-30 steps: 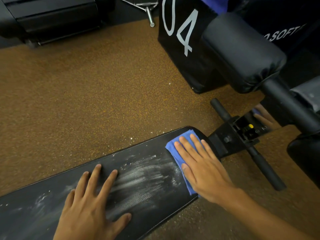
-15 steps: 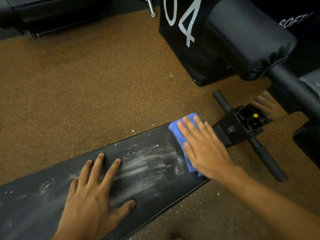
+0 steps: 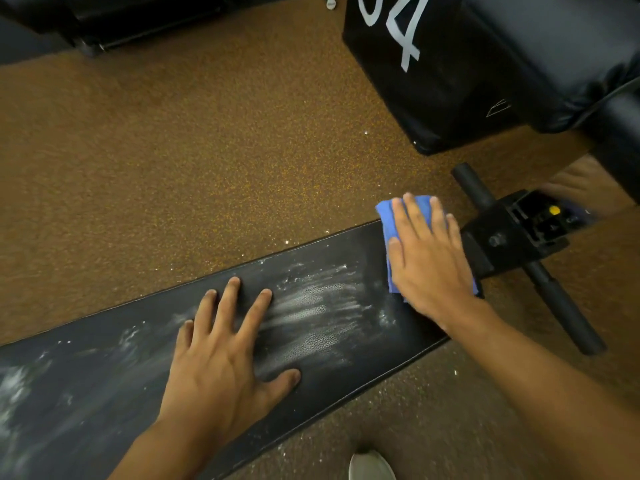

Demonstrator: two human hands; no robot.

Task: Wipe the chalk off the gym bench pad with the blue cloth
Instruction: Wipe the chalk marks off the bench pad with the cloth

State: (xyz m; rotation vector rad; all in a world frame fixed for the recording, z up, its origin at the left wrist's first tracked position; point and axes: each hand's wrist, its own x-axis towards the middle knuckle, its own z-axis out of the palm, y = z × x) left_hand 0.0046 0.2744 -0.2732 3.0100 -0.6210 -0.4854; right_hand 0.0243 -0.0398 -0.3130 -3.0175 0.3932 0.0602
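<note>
The black bench pad (image 3: 104, 368) runs from the lower left up to the right. White chalk smears (image 3: 318, 306) streak its middle, and fainter patches lie at the far left. At the pad's right end my right hand (image 3: 427, 261) presses flat on the folded blue cloth (image 3: 386, 216), fingers straight. The cloth's far corner pokes out past the pad's edge. My left hand (image 3: 225, 355) rests flat on the pad just left of the smears, fingers spread.
The bench's black foot bar and frame (image 3: 540, 271) stick out to the right of the pad. A black box marked with white numerals (image 3: 422, 81) and a padded roller (image 3: 554, 57) stand behind. Chalk specks dot the brown floor. A shoe tip (image 3: 370, 465) shows at the bottom.
My right hand has slid the cloth toward the pad's far edge at the right end. My left hand has stayed flat on the pad. The camera has shifted slightly.
</note>
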